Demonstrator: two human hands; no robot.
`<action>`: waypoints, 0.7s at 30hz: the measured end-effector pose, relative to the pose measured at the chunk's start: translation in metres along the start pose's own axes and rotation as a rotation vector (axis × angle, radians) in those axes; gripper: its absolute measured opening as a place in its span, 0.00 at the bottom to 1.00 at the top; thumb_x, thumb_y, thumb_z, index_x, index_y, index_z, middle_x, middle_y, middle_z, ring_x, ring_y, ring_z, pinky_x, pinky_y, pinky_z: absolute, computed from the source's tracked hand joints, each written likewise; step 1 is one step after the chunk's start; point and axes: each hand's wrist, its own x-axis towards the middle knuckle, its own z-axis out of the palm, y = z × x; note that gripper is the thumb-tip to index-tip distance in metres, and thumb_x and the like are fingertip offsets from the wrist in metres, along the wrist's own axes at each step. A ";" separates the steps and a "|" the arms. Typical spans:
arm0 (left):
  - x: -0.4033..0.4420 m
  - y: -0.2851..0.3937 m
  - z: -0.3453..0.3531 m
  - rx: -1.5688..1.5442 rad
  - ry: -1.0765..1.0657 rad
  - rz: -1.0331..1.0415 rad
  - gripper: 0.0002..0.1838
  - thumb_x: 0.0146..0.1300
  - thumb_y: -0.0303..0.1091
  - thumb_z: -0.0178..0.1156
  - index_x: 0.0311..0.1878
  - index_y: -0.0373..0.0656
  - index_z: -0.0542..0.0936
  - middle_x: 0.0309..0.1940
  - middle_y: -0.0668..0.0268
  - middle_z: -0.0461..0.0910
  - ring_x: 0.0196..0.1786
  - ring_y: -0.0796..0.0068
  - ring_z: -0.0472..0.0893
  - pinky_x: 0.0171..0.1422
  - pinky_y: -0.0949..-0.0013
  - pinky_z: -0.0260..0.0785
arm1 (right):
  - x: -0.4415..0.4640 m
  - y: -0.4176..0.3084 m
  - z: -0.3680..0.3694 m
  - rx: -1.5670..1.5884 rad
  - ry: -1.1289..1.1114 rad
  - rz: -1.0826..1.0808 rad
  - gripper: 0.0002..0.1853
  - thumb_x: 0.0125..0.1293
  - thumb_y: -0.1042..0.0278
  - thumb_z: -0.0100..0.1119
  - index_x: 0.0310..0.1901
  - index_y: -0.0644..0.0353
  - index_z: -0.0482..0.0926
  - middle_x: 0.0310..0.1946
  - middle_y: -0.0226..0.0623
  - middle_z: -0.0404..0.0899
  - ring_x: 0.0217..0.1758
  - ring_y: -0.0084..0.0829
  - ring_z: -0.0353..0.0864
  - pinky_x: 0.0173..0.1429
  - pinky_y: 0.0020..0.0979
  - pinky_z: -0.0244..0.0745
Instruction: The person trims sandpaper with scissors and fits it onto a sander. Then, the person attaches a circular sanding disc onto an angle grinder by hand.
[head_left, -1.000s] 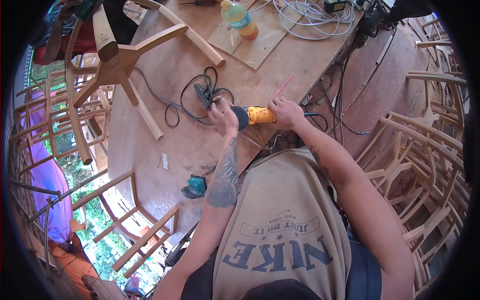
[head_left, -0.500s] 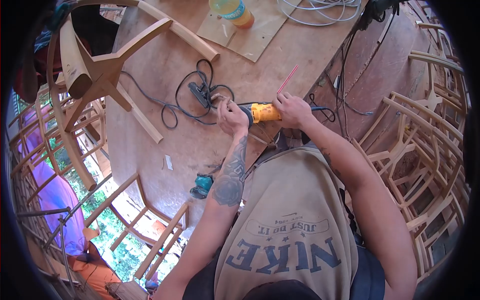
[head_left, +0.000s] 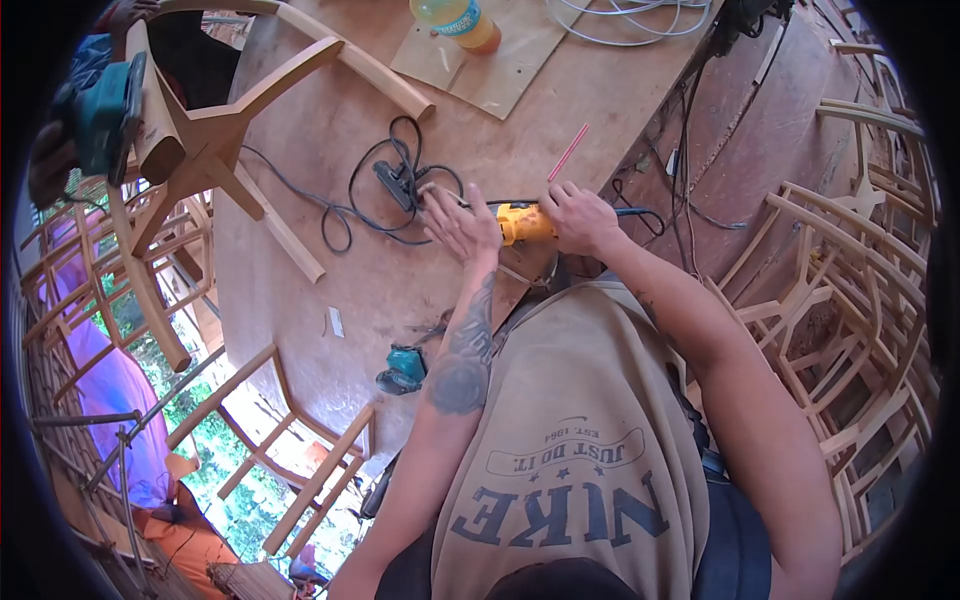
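Observation:
My right hand (head_left: pixel 579 217) is closed around the yellow body of a power tool (head_left: pixel 520 224), shaped like an angle grinder. A dark cord leaves the tool's right end. At its left end is my left hand (head_left: pixel 462 228), fingers stretched out and spread, covering the tool's head. Whether the palm touches the head is hidden. A red-and-white striped stick (head_left: pixel 567 152), like a straw, rises beside my right fingers; I cannot tell if they hold it. Just beyond my left fingertips, a black plug block (head_left: pixel 394 185) lies among looped black cable.
A wooden chair frame (head_left: pixel 205 130) stands at the upper left, where another person's hand holds a teal sander (head_left: pixel 105 120) against it. A second teal sander (head_left: pixel 402 370) lies near my left forearm. The bottle (head_left: pixel 458 24) and white cable coil (head_left: pixel 640 18) are at the back. Chair frames (head_left: pixel 850 290) crowd the right.
My left hand has opened from curled fingers to stretched ones over the tool's head. My right hand keeps its hold. The other person's teal sander has come into view at the chair.

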 end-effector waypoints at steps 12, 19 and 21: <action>0.013 0.012 0.006 0.145 -0.010 0.276 0.30 0.56 0.37 0.61 0.65 0.52 0.88 0.77 0.53 0.75 0.80 0.44 0.70 0.84 0.35 0.53 | 0.010 0.004 -0.005 0.038 -0.112 0.030 0.27 0.55 0.52 0.75 0.52 0.59 0.81 0.51 0.41 0.81 0.57 0.42 0.84 0.57 0.43 0.87; 0.013 0.004 -0.005 0.094 -0.010 0.413 0.27 0.58 0.43 0.62 0.62 0.51 0.89 0.77 0.50 0.74 0.79 0.43 0.70 0.86 0.37 0.50 | 0.007 -0.004 -0.015 -0.032 -0.116 0.017 0.28 0.55 0.51 0.74 0.55 0.57 0.81 0.53 0.42 0.81 0.61 0.44 0.84 0.60 0.45 0.86; 0.002 0.001 -0.013 0.016 0.061 0.463 0.29 0.60 0.45 0.63 0.65 0.50 0.87 0.77 0.49 0.73 0.79 0.41 0.69 0.86 0.37 0.49 | 0.005 -0.007 -0.010 -0.044 -0.111 0.004 0.28 0.56 0.51 0.74 0.56 0.56 0.81 0.54 0.42 0.80 0.62 0.44 0.84 0.61 0.46 0.86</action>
